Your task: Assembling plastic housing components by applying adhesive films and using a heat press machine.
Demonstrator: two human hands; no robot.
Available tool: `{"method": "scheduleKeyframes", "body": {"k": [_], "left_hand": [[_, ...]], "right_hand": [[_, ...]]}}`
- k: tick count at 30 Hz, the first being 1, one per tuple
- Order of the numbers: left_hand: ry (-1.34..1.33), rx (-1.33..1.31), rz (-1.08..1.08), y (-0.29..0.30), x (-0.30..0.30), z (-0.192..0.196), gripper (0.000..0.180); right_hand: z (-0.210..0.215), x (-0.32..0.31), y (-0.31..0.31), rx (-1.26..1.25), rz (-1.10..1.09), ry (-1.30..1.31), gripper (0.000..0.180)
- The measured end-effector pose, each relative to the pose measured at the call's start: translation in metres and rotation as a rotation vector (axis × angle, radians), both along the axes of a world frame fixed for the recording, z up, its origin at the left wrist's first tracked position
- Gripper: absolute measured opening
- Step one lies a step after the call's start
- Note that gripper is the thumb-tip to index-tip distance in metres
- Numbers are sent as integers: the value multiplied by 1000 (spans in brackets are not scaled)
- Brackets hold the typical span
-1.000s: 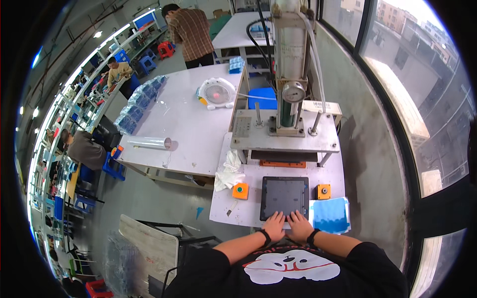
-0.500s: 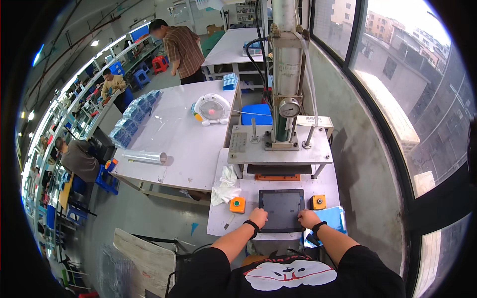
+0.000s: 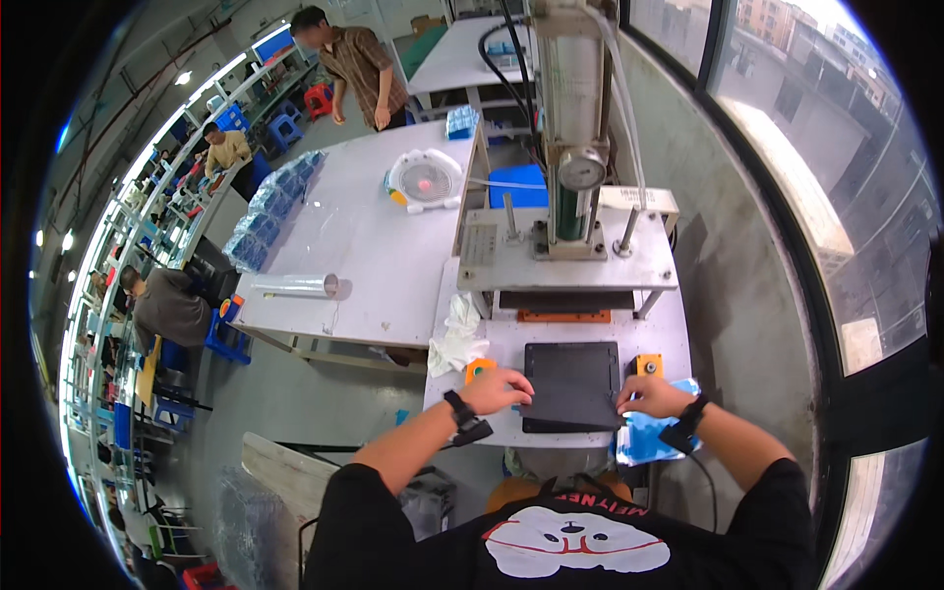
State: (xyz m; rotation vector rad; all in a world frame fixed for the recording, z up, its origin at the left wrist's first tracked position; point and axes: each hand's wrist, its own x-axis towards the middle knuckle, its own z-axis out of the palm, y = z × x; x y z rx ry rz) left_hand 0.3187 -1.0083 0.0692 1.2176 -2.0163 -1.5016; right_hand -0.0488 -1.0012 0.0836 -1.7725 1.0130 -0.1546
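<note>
A black rectangular tray (image 3: pixel 571 348) with a raised rim lies on the white bench in front of me. Over its inside lies a thin dark sheet (image 3: pixel 573 385), its lower right corner lifted a little past the rim. My left hand (image 3: pixel 500 390) pinches the sheet's left edge, fingers bent. At the opposite edge, my right hand (image 3: pixel 653 397) pinches it between thumb and fingers. Both wrists carry black bands. Under and beside my right hand rests a stack of blue film-covered sheets (image 3: pixel 644 440).
A press (image 3: pixel 570 246) with a gauge stands behind the tray. Orange button boxes sit left (image 3: pixel 480 368) and right (image 3: pixel 646 365). A white cloth (image 3: pixel 458 339) lies left. The side table (image 3: pixel 374 265) holds a fan (image 3: pixel 426 181) and a clear roll (image 3: pixel 295 285). Other people work farther off.
Both hands have risen off the tray's lower sides and spread slightly, the dark sheet now showing between them. My view has tilted down. The standing person in the background has shifted.
</note>
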Motion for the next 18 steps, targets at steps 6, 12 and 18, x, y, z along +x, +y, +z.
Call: {"method": "scheduleKeyframes", "body": {"k": [6, 12, 18], "left_hand": [[1118, 729, 137, 60, 20, 6, 67], [931, 733, 536, 135, -7, -78, 51], [1004, 738, 973, 173, 15, -109, 44]], "right_hand": [[25, 13, -4, 943, -268, -941, 7], [-58, 60, -4, 1020, -642, -828, 15], [-104, 115, -66, 520, -463, -372, 22]]}}
